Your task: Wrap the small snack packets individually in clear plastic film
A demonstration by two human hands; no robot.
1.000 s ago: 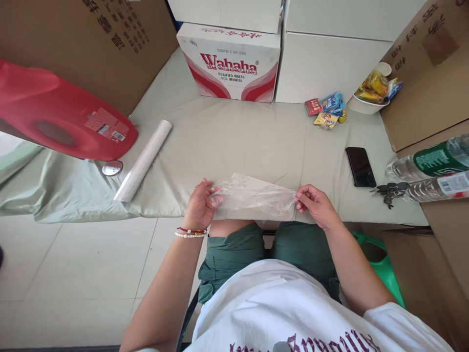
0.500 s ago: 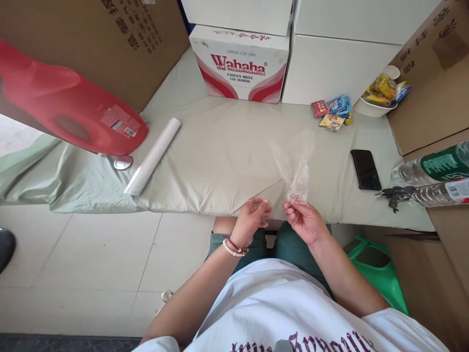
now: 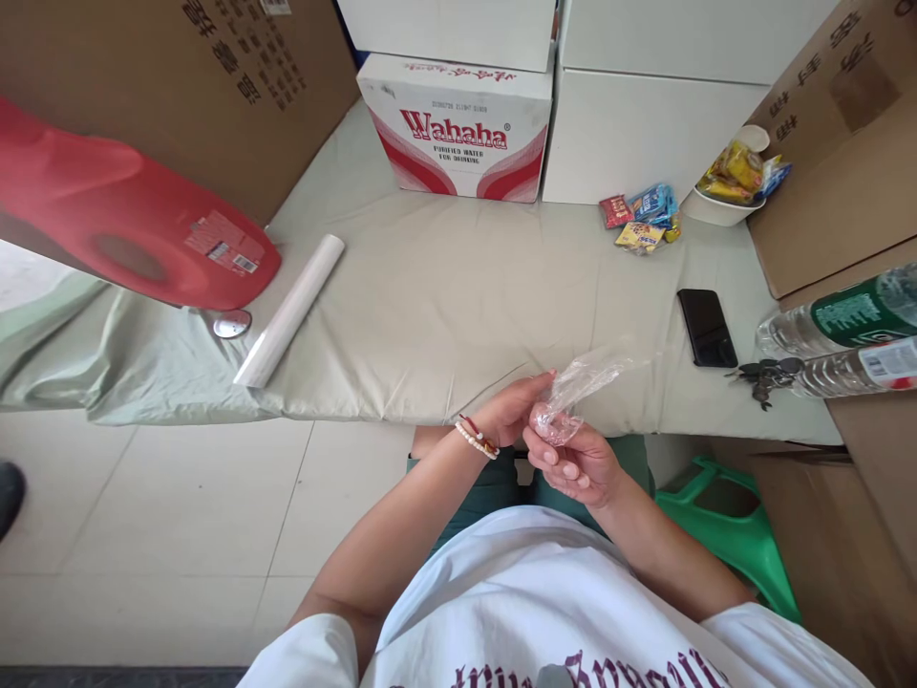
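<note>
Landmark: the black rectangular smartphone (image 3: 707, 328), flat on the table with the pale grey-green cloth cover (image 3: 430, 306).

Nearest, on the wearer's side of the smartphone: a white short-sleeved shirt (image 3: 537, 573) with dark red lettering, and a bright green plastic stool (image 3: 752, 535), below table level.

Left of the smartphone and nearer the wearer, both hands meet at the table edge. The right hand (image 3: 577, 463) is mostly closed, its thumb and bent fingers gripping the bunched end of a clear, crumpled thin-plastic film (image 3: 591, 377). The film's loose end extends toward the smartphone, well apart from it. The left hand (image 3: 512, 411), wearing red and pearl-white bracelets (image 3: 477, 438), is partly open, fingers extended to the film; whether it grips cannot be determined.

Just right of the smartphone: a dark metal key bunch (image 3: 763, 377) and two clear plastic bottles lying down, one with a green label (image 3: 860, 311), one with a white label (image 3: 860, 368).

Far left of the smartphone: a long white roll (image 3: 290, 311), a small silvery oval object (image 3: 232, 324) and a large red plastic jug (image 3: 143, 215).

Beyond the smartphone: small coloured snack packets (image 3: 645, 215), a white bowl of yellow packets (image 3: 720, 208) and, farther left, a red-and-white cardboard "Wahaha" carton (image 3: 458, 134).
</note>
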